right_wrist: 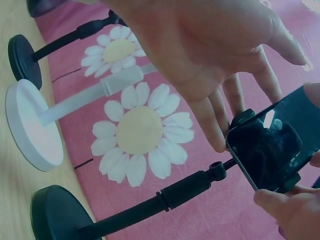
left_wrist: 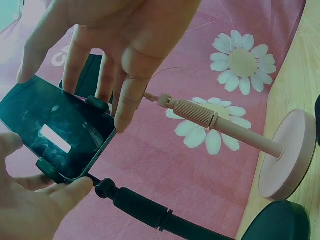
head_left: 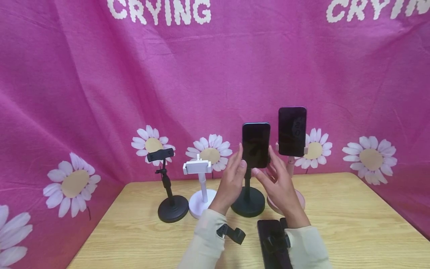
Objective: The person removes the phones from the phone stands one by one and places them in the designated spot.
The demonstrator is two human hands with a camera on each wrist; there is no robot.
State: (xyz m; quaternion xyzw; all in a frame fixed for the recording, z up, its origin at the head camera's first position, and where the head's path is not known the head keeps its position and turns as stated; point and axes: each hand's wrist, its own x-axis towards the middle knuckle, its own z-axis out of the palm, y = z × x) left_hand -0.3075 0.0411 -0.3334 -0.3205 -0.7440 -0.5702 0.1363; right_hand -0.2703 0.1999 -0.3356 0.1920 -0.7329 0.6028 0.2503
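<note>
A black smartphone (head_left: 256, 144) stands upright in the clamp (right_wrist: 243, 118) of a black phone stand (head_left: 248, 203). My left hand (head_left: 231, 175) is at the phone's left side, thumb extended toward me and fingertips right by the clamp's end. On the opposite side is my right hand (head_left: 279, 183), its fingers nearly straight along the phone's edge and clamp arm. Both palms face inward in the wrist views. Neither set of fingers curls round the phone.
Right of it, a pink stand (left_wrist: 287, 155) holds another phone (head_left: 292, 130). A white stand (head_left: 197, 167) and a smaller black stand (head_left: 173, 209) are at left, without phones. Another phone (head_left: 268, 237) lies on the wooden table (head_left: 352, 220) below my right wrist. A pink daisy-print cloth (head_left: 235, 74) hangs behind.
</note>
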